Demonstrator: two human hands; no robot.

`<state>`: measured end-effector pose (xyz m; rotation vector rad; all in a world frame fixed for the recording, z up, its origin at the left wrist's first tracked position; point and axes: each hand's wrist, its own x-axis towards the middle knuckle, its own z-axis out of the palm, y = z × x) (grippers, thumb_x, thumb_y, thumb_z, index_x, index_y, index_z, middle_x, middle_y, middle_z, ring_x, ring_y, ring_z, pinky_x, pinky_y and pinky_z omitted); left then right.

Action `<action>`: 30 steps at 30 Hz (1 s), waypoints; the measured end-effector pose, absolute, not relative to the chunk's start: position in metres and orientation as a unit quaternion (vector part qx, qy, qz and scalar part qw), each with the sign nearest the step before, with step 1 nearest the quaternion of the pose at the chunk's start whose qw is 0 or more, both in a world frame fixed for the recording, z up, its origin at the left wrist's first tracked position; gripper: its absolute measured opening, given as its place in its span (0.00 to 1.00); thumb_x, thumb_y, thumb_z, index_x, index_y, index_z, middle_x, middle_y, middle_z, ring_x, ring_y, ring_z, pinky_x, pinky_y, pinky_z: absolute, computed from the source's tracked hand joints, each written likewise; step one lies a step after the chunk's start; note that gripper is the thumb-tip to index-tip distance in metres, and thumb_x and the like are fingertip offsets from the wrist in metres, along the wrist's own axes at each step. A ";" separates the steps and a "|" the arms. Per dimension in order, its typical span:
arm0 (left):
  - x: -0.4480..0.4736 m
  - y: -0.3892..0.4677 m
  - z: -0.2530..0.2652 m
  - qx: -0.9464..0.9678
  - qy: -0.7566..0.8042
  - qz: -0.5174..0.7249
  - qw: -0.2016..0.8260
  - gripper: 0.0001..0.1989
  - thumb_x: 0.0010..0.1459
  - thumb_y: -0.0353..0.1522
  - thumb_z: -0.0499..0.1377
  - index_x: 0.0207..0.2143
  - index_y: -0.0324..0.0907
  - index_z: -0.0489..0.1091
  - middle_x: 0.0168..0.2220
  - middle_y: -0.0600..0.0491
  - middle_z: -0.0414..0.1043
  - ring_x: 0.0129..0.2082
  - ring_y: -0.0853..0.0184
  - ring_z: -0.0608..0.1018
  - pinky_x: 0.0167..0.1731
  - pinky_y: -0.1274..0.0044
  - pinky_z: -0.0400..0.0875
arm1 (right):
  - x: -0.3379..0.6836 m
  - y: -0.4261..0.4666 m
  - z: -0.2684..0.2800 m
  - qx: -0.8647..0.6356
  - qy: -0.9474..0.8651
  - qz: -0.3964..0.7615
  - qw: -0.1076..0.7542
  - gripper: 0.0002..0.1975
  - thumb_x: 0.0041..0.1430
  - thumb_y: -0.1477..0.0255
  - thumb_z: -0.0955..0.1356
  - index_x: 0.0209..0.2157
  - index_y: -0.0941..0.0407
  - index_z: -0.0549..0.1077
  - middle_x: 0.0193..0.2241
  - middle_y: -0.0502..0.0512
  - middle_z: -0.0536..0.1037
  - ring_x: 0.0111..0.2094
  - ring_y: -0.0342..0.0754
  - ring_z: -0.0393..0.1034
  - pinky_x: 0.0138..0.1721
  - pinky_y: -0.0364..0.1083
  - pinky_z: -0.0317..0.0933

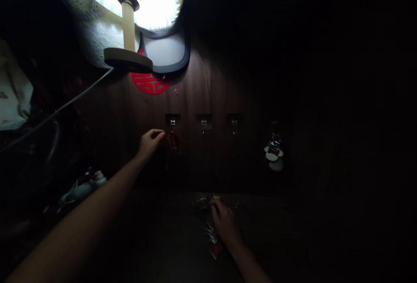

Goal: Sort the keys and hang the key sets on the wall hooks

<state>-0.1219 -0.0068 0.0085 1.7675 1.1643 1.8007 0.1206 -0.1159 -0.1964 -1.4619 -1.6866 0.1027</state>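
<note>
My left hand (150, 144) is raised by the wall, thumb and fingers pinched together at the edge of a dark orange strap-like item (173, 141). That item hangs at the leftmost hook (173, 121); whether the fingers grip it is too dark to make out. Lower down, my right hand (224, 220) rests with curled fingers on the dark surface, beside a bunch of keys (202, 204) and a small yellow-green piece (216, 197). More keys (211, 232) with a dark red tag (215, 249) lie left of that wrist. What the right fingers hold is hidden.
Two more hooks (203, 122) (234, 122) line the wood panel; farther right hangs a white flower-shaped keychain (273, 152). A lit lamp (128, 26) with a cable (81, 94) stands above, near a red paper cutout (151, 84). A pale bottle (99, 178) lies left.
</note>
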 end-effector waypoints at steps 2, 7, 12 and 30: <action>-0.118 -0.001 0.019 0.645 0.412 0.619 0.179 0.16 0.42 0.40 0.60 0.32 0.40 0.72 0.30 0.52 0.75 0.31 0.65 0.75 0.28 0.77 0.68 | 0.121 -0.117 -0.195 -0.590 -0.680 0.041 0.434 0.12 0.57 0.72 0.56 0.35 0.51 0.70 0.34 0.51 0.76 0.34 0.47 0.71 0.37 0.44 0.60; -0.109 0.007 0.022 0.668 0.416 0.592 0.174 0.13 0.43 0.39 0.59 0.31 0.40 0.73 0.30 0.52 0.75 0.31 0.65 0.75 0.29 0.77 0.68 | 0.121 -0.117 -0.194 -0.579 -0.686 0.035 0.439 0.13 0.56 0.74 0.57 0.35 0.51 0.71 0.33 0.50 0.77 0.34 0.45 0.71 0.36 0.42 0.60; -0.107 0.000 0.010 0.640 0.404 0.640 0.134 0.19 0.44 0.38 0.59 0.40 0.40 0.67 0.30 0.53 0.73 0.30 0.67 0.75 0.29 0.77 0.68 | 0.121 -0.117 -0.195 -0.591 -0.681 0.030 0.431 0.13 0.56 0.73 0.57 0.35 0.52 0.71 0.34 0.50 0.77 0.34 0.45 0.71 0.36 0.42 0.60; -0.094 -0.022 -0.020 0.606 0.430 0.668 0.037 0.08 0.52 0.34 0.54 0.35 0.42 0.64 0.33 0.53 0.70 0.34 0.67 0.74 0.36 0.75 0.67 | 0.120 -0.116 -0.196 -0.578 -0.683 0.033 0.446 0.12 0.55 0.74 0.57 0.33 0.51 0.71 0.33 0.49 0.77 0.34 0.45 0.72 0.37 0.42 0.60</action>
